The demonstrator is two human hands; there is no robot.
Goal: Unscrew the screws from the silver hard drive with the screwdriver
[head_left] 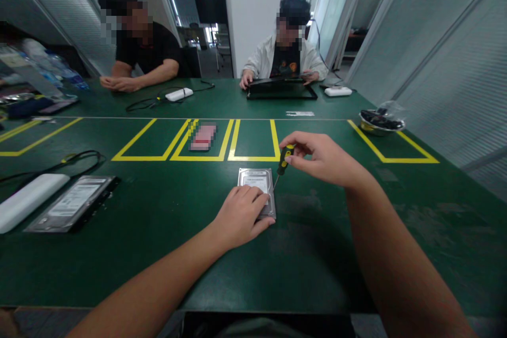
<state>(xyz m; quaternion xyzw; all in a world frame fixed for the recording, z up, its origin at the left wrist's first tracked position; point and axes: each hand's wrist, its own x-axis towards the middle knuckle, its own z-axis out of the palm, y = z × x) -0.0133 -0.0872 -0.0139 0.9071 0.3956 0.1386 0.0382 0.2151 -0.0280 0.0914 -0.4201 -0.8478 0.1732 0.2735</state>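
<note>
A small silver hard drive (pixel 256 175) with a white label lies flat on the green table. My left hand (pixel 243 214) holds it down, fingers over the label and thumb along the near right edge, covering much of its lower left. In my right hand (pixel 317 156) is a screwdriver (pixel 283 161) with a yellow and black handle, pinched between thumb and fingers near the handle's top. The screwdriver tilts slightly, and its thin shaft runs down to the drive's right edge. Whether the tip sits in a screw is too small to tell.
At the left, a larger hard drive (pixel 75 200) lies beside a white power strip (pixel 34 198). Yellow tape outlines (pixel 253 158) cross the table, a pink blurred item (pixel 203 137) inside one. A bowl of dark parts (pixel 381 120) stands right. Two people sit opposite, one handling a black panel (pixel 281 90).
</note>
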